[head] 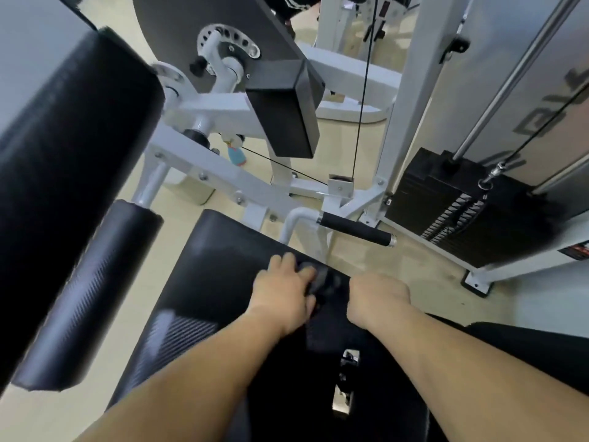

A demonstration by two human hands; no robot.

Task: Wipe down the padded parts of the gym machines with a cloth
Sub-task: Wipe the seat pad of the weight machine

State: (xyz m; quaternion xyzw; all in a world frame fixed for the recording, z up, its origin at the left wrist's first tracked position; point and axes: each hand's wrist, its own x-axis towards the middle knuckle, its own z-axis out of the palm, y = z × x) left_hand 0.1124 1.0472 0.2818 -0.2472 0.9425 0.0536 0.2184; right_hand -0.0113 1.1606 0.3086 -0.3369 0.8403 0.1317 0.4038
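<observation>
Cloth (323, 280) dark, crumpled, blurred

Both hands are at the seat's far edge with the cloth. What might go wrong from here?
1. The dark cloth sits at the far edge of the seat pad, between the left hand and right hand; a hard stroke might push it onto the floor.
2. The handle grip juts out just beyond; knuckles could hit it.

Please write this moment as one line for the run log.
step: wiping | left hand: grips dark crumpled cloth | right hand: beside cloth, fingers hidden | surface: black padded seat, near its edge
</observation>
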